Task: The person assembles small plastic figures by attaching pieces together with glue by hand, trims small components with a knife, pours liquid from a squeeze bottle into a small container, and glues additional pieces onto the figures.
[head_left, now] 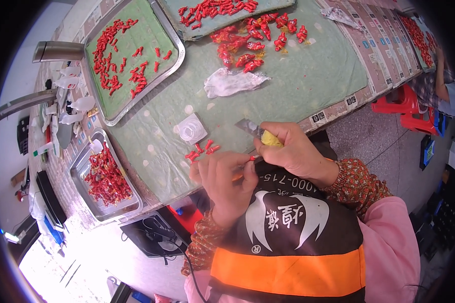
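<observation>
Near the table's front edge my left hand (221, 178) pinches a small red piece (253, 158) between thumb and fingertips. Close beside it, my right hand (294, 151) is closed around the yellow handle (271, 139) of a knife, whose flat grey blade (248, 127) points away up and left. The right thumb and fingers come very near the red piece; whether they touch it I cannot tell. Several loose red pieces (202, 150) lie just beyond my left hand. Behind these sits a small white square dish (191, 129) with a round hollow.
A green-lined metal tray (179, 55) at the far left holds many red pieces. Another metal tray (103, 212) with a red heap stands nearer. A crumpled white cloth (232, 83) lies mid-table before larger red figures (255, 46). At far right, another person's arm (441, 81) and red stools (397, 99).
</observation>
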A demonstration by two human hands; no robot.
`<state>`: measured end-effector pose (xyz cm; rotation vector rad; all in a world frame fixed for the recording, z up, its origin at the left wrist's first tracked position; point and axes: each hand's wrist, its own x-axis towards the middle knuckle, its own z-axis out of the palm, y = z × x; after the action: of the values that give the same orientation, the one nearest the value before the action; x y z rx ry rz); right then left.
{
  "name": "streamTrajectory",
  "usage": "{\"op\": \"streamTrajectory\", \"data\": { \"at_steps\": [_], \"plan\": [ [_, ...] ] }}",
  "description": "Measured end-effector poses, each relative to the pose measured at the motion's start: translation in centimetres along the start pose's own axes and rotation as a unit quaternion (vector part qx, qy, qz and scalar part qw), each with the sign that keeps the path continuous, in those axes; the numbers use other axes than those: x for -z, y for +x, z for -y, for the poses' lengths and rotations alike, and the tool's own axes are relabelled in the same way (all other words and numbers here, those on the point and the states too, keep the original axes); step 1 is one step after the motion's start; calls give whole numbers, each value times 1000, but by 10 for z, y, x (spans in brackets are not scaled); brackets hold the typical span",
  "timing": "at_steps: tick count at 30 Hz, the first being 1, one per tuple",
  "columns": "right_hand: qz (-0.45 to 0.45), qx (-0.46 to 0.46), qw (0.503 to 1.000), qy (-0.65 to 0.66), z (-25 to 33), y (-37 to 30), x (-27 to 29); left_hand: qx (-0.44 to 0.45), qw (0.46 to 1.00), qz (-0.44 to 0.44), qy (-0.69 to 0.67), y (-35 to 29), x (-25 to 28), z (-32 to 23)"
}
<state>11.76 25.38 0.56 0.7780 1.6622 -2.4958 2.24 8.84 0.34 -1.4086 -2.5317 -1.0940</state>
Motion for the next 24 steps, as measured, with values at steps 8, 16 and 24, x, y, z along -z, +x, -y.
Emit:
{"op": "streamTrajectory", "data": {
  "at_steps": [8, 16, 24],
  "plan": [
    [-37, 31, 991, -121, 16, 1, 13, 59, 998, -4, 37, -8, 7, 10],
    [-83, 113, 961, -238, 19, 3, 19, 57, 979, -52, 186, -12, 18, 29],
    [-88, 106, 973, -183, 44, 20, 44, 104, 978, -90, 154, -17, 17, 45]
  ]
}}
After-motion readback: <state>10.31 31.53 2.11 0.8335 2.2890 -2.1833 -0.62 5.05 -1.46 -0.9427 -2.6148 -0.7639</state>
